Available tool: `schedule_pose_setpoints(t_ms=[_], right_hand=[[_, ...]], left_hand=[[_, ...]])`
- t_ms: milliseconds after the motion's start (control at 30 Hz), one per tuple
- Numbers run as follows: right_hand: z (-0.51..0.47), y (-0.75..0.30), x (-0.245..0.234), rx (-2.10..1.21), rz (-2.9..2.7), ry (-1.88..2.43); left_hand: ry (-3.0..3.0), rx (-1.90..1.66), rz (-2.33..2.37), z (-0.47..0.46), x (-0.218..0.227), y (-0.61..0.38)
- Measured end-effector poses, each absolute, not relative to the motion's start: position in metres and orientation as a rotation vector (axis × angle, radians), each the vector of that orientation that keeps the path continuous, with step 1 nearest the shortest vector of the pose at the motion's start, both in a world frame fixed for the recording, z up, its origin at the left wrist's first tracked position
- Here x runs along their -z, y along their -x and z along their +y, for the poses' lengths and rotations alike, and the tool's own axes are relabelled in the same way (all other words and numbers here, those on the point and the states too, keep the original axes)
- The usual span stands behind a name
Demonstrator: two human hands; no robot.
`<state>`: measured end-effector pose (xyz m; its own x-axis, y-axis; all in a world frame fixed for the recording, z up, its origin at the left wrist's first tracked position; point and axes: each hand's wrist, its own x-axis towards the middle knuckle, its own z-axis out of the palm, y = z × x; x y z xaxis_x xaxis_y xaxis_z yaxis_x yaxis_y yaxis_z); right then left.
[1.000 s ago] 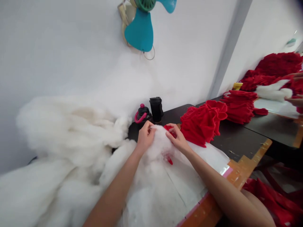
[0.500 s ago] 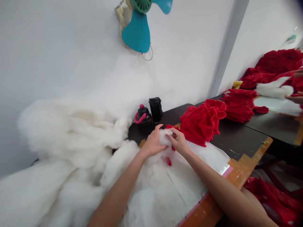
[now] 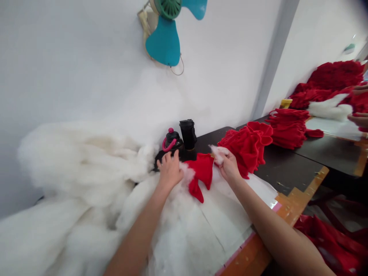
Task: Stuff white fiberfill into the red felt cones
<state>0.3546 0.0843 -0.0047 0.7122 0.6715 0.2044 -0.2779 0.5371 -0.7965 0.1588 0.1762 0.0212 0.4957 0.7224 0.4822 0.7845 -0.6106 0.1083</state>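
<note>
A small red fabric piece (image 3: 201, 173) lies on the white stuffing between my hands, white fibre showing at its left opening. My left hand (image 3: 169, 171) grips its left edge, fingers curled over the stuffing. Just right of the piece, my right hand (image 3: 228, 165) is raised a little and pinches a tuft of white stuffing (image 3: 217, 151). A big heap of white stuffing (image 3: 83, 172) spreads to the left and under my forearms.
Two black bottles (image 3: 184, 138) stand by the wall behind my hands. Piles of red fabric pieces (image 3: 247, 147) lie on the dark table (image 3: 290, 168) to the right. A teal fan (image 3: 165, 36) hangs on the wall. Another person's hand (image 3: 358, 119) shows at the far right.
My hands have drawn apart. The red piece, before mostly hidden under them, now lies exposed. My right hand has pulled away to the right with a tuft of stuffing.
</note>
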Motion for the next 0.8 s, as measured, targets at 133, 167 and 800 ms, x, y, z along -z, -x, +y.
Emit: schedule_pose_setpoints(t_ms=[133, 167, 800], right_hand=[[0.085, -0.345, 0.009, -0.689, -0.604, 0.853], [0.086, -0.344, 0.011, -0.697, -0.602, 0.864], [0.084, -0.352, 0.006, -0.896, -0.546, 0.764]], left_hand=[[2.928, 1.115, -0.739, 0.155, -0.027, -0.173], [3.060, 1.055, -0.590, 0.148, -0.025, -0.176], [3.135, 0.888, -1.026, 0.135, 0.008, -0.192]])
